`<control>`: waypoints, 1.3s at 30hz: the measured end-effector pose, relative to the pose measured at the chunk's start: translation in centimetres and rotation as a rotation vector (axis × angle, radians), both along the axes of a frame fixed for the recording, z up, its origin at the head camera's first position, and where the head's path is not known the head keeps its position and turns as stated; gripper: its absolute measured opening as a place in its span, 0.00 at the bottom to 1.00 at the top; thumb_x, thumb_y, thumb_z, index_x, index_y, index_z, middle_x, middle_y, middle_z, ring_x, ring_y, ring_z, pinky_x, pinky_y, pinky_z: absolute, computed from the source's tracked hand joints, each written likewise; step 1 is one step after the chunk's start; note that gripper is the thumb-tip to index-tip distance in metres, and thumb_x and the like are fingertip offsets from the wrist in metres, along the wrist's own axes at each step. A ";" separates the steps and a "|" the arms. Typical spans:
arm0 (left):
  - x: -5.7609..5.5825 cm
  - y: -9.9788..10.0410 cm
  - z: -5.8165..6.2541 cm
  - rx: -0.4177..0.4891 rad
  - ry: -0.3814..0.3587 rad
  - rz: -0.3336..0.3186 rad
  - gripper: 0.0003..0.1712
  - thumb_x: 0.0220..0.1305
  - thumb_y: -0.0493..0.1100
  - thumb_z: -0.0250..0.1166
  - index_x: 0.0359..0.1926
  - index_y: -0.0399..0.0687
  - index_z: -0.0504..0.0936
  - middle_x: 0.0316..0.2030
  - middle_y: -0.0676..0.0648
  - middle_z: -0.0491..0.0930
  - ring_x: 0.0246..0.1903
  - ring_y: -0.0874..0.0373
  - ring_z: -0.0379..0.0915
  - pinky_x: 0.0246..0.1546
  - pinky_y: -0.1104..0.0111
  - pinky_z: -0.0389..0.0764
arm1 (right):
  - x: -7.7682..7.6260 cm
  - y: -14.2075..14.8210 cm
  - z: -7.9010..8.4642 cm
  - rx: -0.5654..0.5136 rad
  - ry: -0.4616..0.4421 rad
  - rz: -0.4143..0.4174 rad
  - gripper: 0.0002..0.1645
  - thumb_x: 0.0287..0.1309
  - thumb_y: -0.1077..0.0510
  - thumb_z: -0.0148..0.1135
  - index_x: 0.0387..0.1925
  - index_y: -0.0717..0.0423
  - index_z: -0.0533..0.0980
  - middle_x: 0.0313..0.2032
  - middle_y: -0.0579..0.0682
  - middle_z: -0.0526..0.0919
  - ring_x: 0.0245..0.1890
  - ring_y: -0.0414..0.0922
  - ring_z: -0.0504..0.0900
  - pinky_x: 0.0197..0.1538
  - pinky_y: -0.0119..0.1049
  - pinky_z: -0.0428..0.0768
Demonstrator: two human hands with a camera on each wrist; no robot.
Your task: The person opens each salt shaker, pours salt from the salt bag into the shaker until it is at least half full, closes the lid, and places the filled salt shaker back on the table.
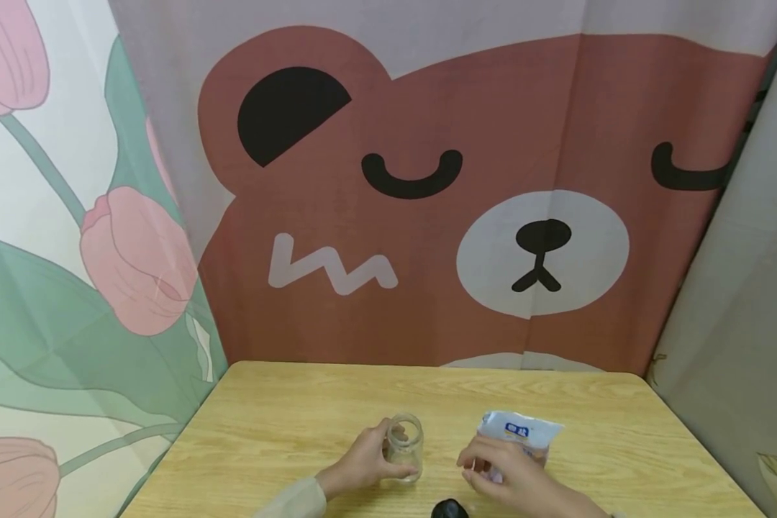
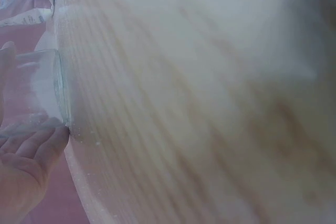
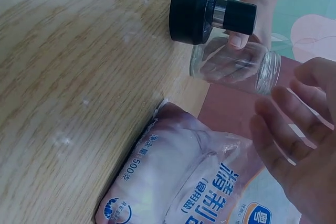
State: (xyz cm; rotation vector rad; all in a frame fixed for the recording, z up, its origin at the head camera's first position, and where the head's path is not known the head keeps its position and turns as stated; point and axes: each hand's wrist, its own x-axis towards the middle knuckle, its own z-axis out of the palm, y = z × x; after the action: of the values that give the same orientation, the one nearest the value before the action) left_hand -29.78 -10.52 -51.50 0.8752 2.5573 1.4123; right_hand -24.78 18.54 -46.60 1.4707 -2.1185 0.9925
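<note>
My left hand (image 1: 361,460) grips a clear glass jar (image 1: 406,464), its thumb on the near side and the fingers round the far side. The jar stands upright on the table, its threaded mouth uncovered. To its right, my right hand (image 1: 508,467) hovers with loosely bent fingers and holds nothing. Behind that hand a plastic bag of salt (image 1: 532,430) stands on the table, partly covered by the hand in the head view. A black lid (image 3: 191,9) with a metal neck and a black knob sits on the table, nearer the front than the jar.
The wooden table (image 1: 298,403) has rounded far corners. A curtain with a brown bear print (image 1: 427,288) hangs behind it. A tulip-print curtain (image 1: 39,302) hangs on the left, and pale cloth (image 1: 738,302) on the right.
</note>
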 end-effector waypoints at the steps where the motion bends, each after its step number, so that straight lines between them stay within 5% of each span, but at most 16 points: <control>1: 0.0 0.0 0.0 -0.001 0.000 0.001 0.36 0.54 0.50 0.78 0.55 0.36 0.73 0.49 0.43 0.81 0.44 0.60 0.81 0.40 0.71 0.80 | 0.0 0.0 0.0 -0.012 0.006 -0.004 0.18 0.59 0.71 0.65 0.44 0.45 0.77 0.35 0.39 0.79 0.30 0.29 0.76 0.30 0.22 0.75; 9: 0.2 0.0 0.3 0.004 -0.023 0.013 0.35 0.54 0.49 0.78 0.55 0.36 0.73 0.49 0.44 0.82 0.43 0.60 0.81 0.39 0.71 0.80 | 0.0 0.0 -0.1 -0.087 -0.040 -0.019 0.21 0.57 0.73 0.66 0.38 0.42 0.78 0.31 0.38 0.79 0.29 0.30 0.75 0.30 0.23 0.77; 18: 0.1 -0.1 0.1 0.010 -0.020 0.011 0.35 0.54 0.49 0.78 0.55 0.37 0.73 0.49 0.45 0.82 0.44 0.60 0.81 0.41 0.71 0.80 | 0.3 -0.5 1.1 -0.243 0.109 -0.081 0.23 0.48 0.79 0.66 0.32 0.47 0.78 0.27 0.40 0.77 0.26 0.34 0.74 0.30 0.20 0.74; 24: 0.1 -0.1 0.0 0.018 -0.043 0.009 0.35 0.54 0.48 0.78 0.56 0.36 0.73 0.50 0.44 0.81 0.45 0.58 0.81 0.42 0.69 0.81 | 0.2 -0.5 1.1 -0.315 0.199 -0.148 0.18 0.52 0.75 0.67 0.29 0.47 0.79 0.26 0.40 0.79 0.27 0.35 0.76 0.32 0.21 0.75; 32: -0.1 0.1 0.1 0.005 -0.020 0.018 0.34 0.54 0.48 0.78 0.55 0.37 0.73 0.50 0.43 0.81 0.46 0.56 0.81 0.43 0.68 0.81 | 0.6 -0.6 2.8 -0.359 0.240 -0.105 0.15 0.55 0.74 0.65 0.27 0.49 0.77 0.26 0.43 0.79 0.27 0.36 0.76 0.33 0.23 0.75; 39: -0.1 0.0 -0.3 0.026 -0.018 -0.002 0.34 0.54 0.48 0.77 0.55 0.36 0.73 0.49 0.44 0.82 0.44 0.59 0.81 0.41 0.71 0.81 | -1.0 0.6 1.0 -0.384 0.308 -0.241 0.09 0.59 0.64 0.67 0.26 0.50 0.79 0.26 0.41 0.81 0.29 0.37 0.76 0.40 0.23 0.73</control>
State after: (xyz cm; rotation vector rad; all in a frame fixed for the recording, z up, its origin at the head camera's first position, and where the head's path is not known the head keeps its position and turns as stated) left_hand -29.89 -10.54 -51.75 0.8652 2.5296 1.4495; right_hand -25.76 19.14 -45.56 1.0734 -1.7207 0.9469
